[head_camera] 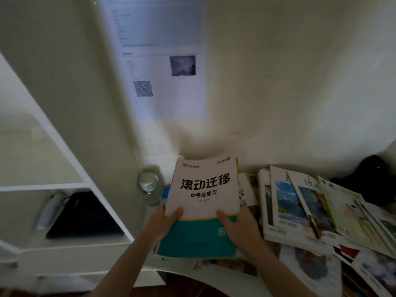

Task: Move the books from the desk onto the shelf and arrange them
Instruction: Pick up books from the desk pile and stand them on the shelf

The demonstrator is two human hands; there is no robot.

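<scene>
Dim cream walls close in on your surface (235, 273), with a printed sheet (169, 67) taped above. You hold a book (202, 202) over the surface's left end; its cover is white with bold black characters above a teal band. Your left hand (162, 219) and right hand (237, 226) grip its lower edges, fingers curled round it, thumbs on the cover. Just left stands a clear bottle (150, 187), then the white shelf (70, 185) with a dark bag (83, 215) inside. Fanned books (310, 206) crowd the right.
</scene>
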